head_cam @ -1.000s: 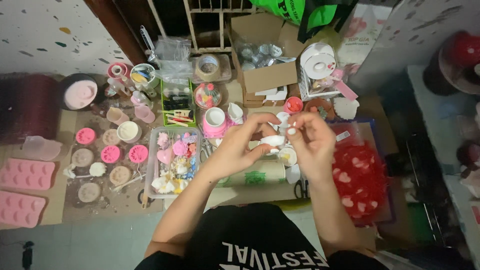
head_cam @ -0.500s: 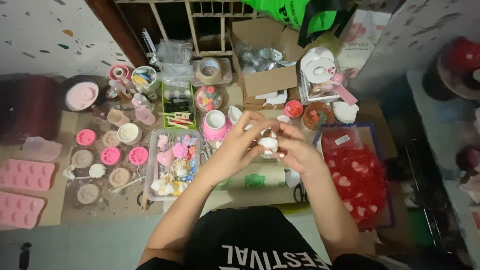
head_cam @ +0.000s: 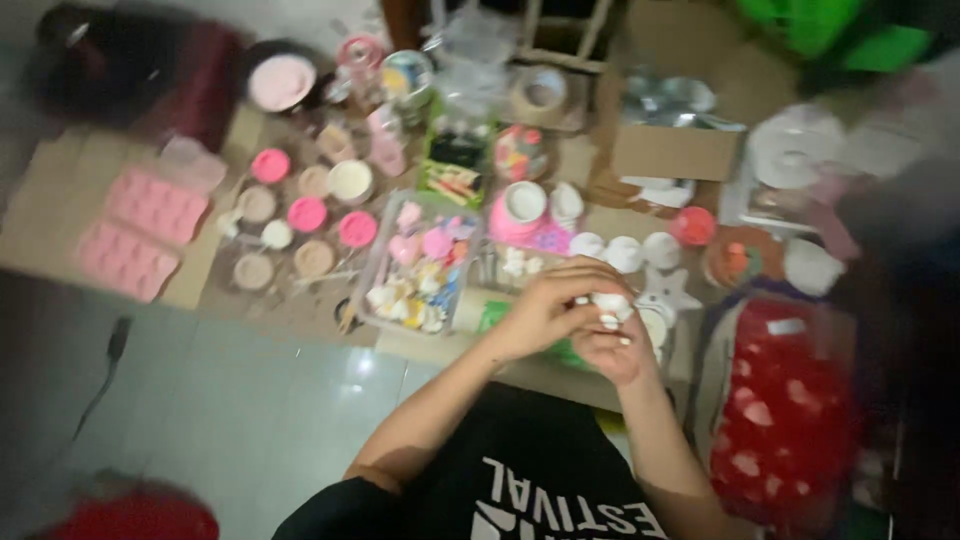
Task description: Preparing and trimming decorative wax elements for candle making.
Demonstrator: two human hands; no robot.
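— What have you got there?

— You hold a small white moulded piece between both hands, just above the cardboard sheet, right of the clear tray of pastel flowers. Your left hand wraps it from the left, fingers curled; your right hand cups it from below, fingertips pinched on it. The view is blurred, so its exact shape is unclear.

— How will it handle?

— It looks light, rigid and probably brittle, like cast plaster or soap. Grip its thicker body, not thin edges, with gentle pressure.

— What's nearby?

— Pink silicone moulds lie well apart to your left; a red heart-printed bag sits near your right forearm.
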